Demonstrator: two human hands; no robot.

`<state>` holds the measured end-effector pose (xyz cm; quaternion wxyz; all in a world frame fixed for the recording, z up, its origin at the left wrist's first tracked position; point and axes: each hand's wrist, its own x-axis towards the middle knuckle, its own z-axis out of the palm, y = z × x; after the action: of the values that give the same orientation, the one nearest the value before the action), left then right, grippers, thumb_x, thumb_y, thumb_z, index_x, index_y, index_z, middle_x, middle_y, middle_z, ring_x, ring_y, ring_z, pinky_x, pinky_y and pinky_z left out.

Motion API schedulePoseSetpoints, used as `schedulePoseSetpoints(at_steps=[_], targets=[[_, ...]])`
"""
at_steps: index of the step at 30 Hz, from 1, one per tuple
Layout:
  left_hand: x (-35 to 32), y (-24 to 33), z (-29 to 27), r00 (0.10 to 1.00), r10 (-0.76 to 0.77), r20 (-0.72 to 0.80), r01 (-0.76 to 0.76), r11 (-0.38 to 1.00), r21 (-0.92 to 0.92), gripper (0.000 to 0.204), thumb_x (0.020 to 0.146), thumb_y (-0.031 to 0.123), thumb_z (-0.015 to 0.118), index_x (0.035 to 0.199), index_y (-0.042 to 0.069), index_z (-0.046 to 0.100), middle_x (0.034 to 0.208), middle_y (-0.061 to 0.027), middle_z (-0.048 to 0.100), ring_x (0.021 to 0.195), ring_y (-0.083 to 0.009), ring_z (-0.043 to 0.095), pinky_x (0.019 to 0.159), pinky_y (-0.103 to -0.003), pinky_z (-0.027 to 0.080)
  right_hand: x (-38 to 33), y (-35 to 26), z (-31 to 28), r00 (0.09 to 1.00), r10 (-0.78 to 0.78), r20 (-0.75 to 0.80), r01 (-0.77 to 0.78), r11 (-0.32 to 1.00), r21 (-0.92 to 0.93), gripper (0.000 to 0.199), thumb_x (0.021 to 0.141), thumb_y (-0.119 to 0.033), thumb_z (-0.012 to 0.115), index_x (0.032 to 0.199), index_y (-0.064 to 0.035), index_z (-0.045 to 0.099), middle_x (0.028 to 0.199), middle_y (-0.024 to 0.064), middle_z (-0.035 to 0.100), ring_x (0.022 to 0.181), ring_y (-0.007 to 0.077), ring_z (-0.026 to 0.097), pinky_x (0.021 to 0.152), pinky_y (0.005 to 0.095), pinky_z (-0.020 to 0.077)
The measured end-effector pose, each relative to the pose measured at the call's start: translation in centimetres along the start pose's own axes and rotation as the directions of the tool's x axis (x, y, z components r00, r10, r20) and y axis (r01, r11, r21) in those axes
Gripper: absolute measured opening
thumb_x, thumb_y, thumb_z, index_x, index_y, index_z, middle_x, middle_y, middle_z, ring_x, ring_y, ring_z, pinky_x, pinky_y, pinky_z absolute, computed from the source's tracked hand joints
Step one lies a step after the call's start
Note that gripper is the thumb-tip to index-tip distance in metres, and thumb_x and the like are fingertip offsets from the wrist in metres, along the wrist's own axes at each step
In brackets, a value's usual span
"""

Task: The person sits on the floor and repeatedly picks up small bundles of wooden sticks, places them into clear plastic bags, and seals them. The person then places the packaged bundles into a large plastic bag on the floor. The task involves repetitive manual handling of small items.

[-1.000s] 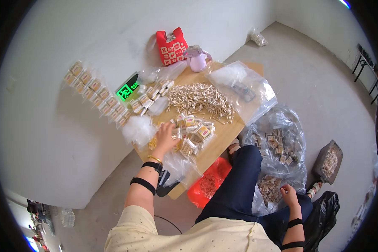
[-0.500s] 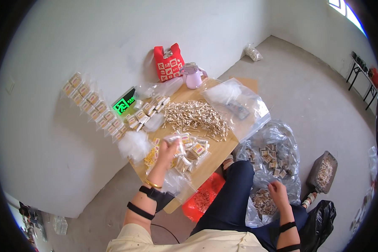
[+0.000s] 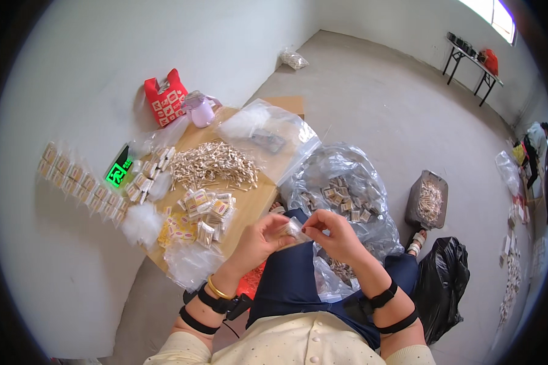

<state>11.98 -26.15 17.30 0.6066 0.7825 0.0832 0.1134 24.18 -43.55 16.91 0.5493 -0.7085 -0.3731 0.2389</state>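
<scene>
Above my lap, my left hand point(image 3: 266, 236) is closed around one end of a small clear plastic packet point(image 3: 294, 229) with pale contents. My right hand point(image 3: 332, 232) pinches the packet's other edge between thumb and fingertips. Fingers partly hide what is inside it. To the left, on the wooden table point(image 3: 257, 204), filled packets of cotton swabs point(image 3: 208, 210) lie in a heap near yellow printed cards point(image 3: 178, 228). Beyond them spreads a pile of loose cotton swabs point(image 3: 210, 165). Empty clear bags point(image 3: 192, 261) hang over the table's near edge.
A lilac jug point(image 3: 200, 111), a red bag point(image 3: 164, 100) and a lit green sign point(image 3: 118, 173) stand along the wall side. Small bundles fill a big clear sack point(image 3: 371, 176) on the floor. A grey bin point(image 3: 415, 213) and black bag point(image 3: 443, 286) are right; another person point(image 3: 536, 149) is far right.
My left hand has moved from the table's packet heap to above my lap, holding a packet. My right hand has come up and left to meet it. The view has turned right.
</scene>
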Motion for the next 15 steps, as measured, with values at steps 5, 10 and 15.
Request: schedulePoseSetpoints(at_steps=[5, 10, 15], targets=[[-0.5, 1.5, 2.2, 0.987, 0.119, -0.11, -0.102, 0.984, 0.148, 0.022, 0.085, 0.018, 0.071, 0.094, 0.001, 0.061, 0.087, -0.0062, 0.063, 0.087, -0.0132, 0.06, 0.081, -0.028, 0.046, -1.4, 0.4, -1.0, 0.989, 0.016, -0.147, -0.009, 0.999, 0.048, 0.01, 0.083, -0.007, 0.068, 0.085, 0.0, 0.062, 0.076, 0.0035, 0.063, 0.072, 0.0093, 0.059, 0.066, 0.025, 0.0476], [-0.3, 2.1, 5.5, 0.992, 0.11, -0.057, -0.101, 0.984, 0.147, 0.015, 0.092, 0.015, 0.061, 0.09, 0.001, 0.057, 0.08, -0.0047, 0.061, 0.078, -0.0117, 0.058, 0.072, -0.027, 0.046, -2.6, -0.5, -1.0, 0.983, -0.063, -0.175, 0.07, 0.997, 0.037, 0.014, 0.081, -0.009, 0.07, 0.082, 0.0013, 0.06, 0.073, 0.0066, 0.062, 0.066, 0.0115, 0.058, 0.062, 0.0268, 0.0481], [0.1, 2.9, 6.3, 0.994, 0.107, -0.034, -0.104, 0.991, 0.089, 0.018, 0.092, 0.014, 0.057, 0.083, -0.001, 0.053, 0.071, -0.008, 0.056, 0.068, -0.0172, 0.056, 0.066, -0.03, 0.045, -3.9, -1.1, -1.5, 0.979, -0.086, -0.183, 0.094, 0.995, 0.033, 0.014, 0.082, -0.009, 0.07, 0.082, 0.0006, 0.06, 0.073, 0.0052, 0.061, 0.067, 0.0106, 0.057, 0.063, 0.0263, 0.0474]])
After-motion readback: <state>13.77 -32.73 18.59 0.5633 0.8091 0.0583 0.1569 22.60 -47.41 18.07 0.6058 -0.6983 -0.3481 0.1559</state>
